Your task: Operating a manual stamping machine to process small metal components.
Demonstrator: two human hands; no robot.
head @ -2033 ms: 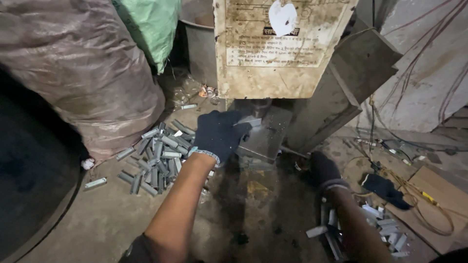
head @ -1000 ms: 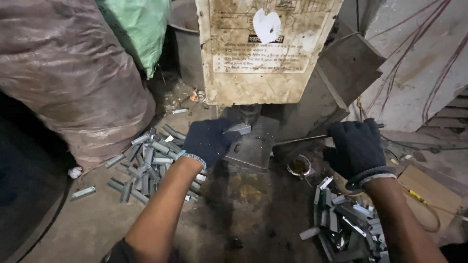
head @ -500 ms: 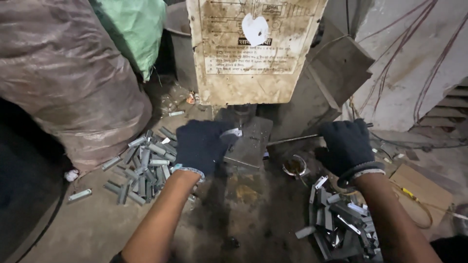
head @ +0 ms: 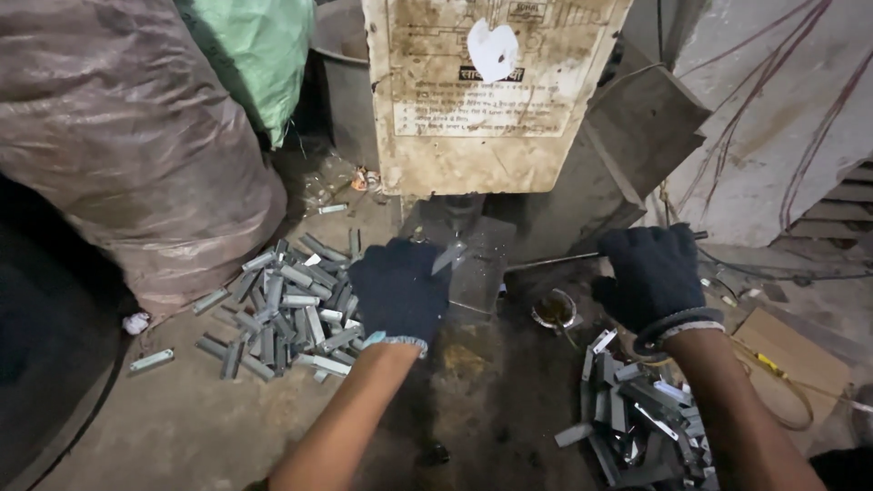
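Below the worn, stained front panel of the press machine, two gloved hands are seen over a grimy floor. The left hand, in a dark knitted glove, is closed around one small grey metal piece, which is held at the edge of the steel plate under the machine. The right hand, gloved the same way and ringed at the wrist by a dark bangle, is curled near a thin metal rod; whether the rod is actually gripped cannot be told, as the fingers are turned away from view.

Two heaps of the same grey metal pieces are seen. The left heap, lying just beside the left hand, is made up of several dozen pieces, too many and too overlapped to be counted exactly; one stray piece lies apart from it. The right heap is found under the right forearm. One small round cup is set between the hands.

Two bulging sacks are stood at the left: a large brownish one and a green one. A piece of cardboard is lying at the right, by a stained whitish wall.
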